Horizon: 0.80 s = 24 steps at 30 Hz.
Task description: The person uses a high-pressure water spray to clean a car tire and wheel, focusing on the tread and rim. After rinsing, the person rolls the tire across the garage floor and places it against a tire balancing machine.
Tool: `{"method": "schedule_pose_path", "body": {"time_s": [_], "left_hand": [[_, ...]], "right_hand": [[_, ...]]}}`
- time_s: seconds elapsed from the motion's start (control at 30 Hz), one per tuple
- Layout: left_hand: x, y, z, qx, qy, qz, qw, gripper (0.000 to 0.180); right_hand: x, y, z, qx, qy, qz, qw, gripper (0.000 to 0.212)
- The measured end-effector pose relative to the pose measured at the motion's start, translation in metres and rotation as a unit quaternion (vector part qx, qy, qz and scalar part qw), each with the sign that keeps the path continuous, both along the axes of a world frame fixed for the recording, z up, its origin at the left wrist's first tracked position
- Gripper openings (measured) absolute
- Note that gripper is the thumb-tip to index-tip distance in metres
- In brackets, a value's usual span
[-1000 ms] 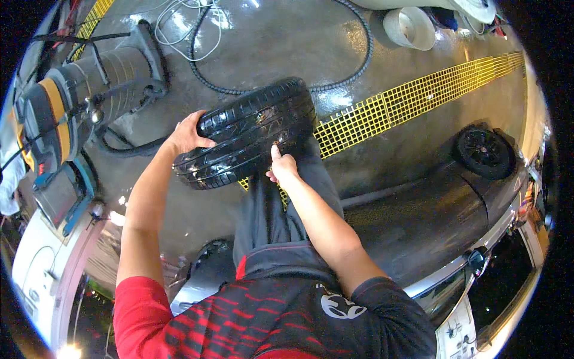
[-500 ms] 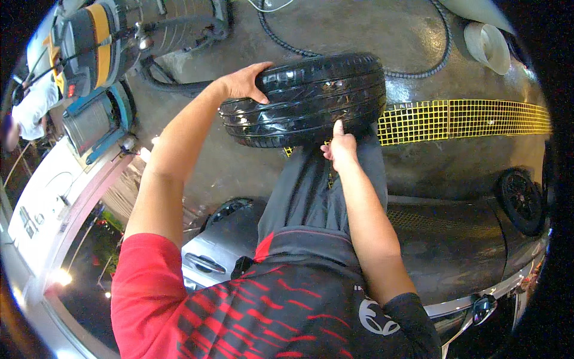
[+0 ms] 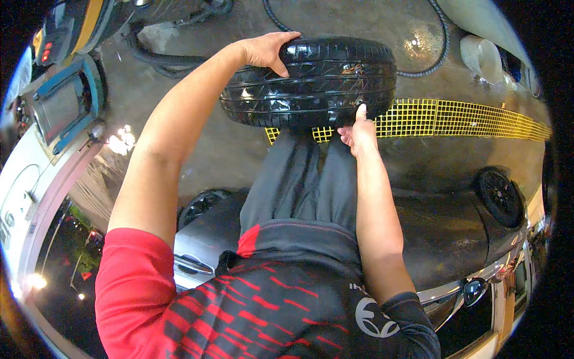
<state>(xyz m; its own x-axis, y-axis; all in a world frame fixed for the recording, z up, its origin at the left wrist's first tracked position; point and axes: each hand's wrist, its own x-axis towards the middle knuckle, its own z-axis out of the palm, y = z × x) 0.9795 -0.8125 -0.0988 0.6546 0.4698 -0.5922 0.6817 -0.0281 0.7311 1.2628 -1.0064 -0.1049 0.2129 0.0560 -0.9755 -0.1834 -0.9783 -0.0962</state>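
Note:
A glossy black tyre (image 3: 317, 81) is held out in front of my legs, its grooved tread facing me. At its upper left edge my left hand (image 3: 269, 51) grips it, thumb on the tread and fingers over the far side. My right hand (image 3: 360, 133) holds the lower right edge, with the thumb pressed on the tread and the fingers curled underneath. The tyre's sidewalls and any wheel inside are hidden from this angle.
A yellow floor grating (image 3: 436, 118) runs to the right beyond my legs. Behind it lies a dark ribbed hose (image 3: 447, 42), with a white bucket (image 3: 481, 60) at far right. A machine (image 3: 75, 27) stands far left. A dark car (image 3: 436, 233) is close on my right.
The tyre has shifted slightly up and to the right in view, with both hands still on it. My view has turned, so the machine at left sits nearer the rim.

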Motion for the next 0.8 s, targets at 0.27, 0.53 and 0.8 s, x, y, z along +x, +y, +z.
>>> {"method": "schedule_pose_path", "body": {"time_s": [0.27,0.53,0.8], "left_hand": [[0.010,-0.009,-0.015,0.112,0.084,0.004,0.990,0.117],[0.011,-0.014,-0.020,0.090,0.090,-0.017,0.992,0.116],[0.033,-0.023,0.019,0.076,0.168,-0.009,0.983,0.118]], "right_hand": [[-0.006,0.012,0.009,-0.004,-0.036,-0.017,0.999,0.073],[-0.001,0.001,0.002,0.004,-0.045,-0.021,0.999,0.072],[0.004,-0.015,-0.012,0.007,-0.056,-0.029,0.998,0.071]]}}
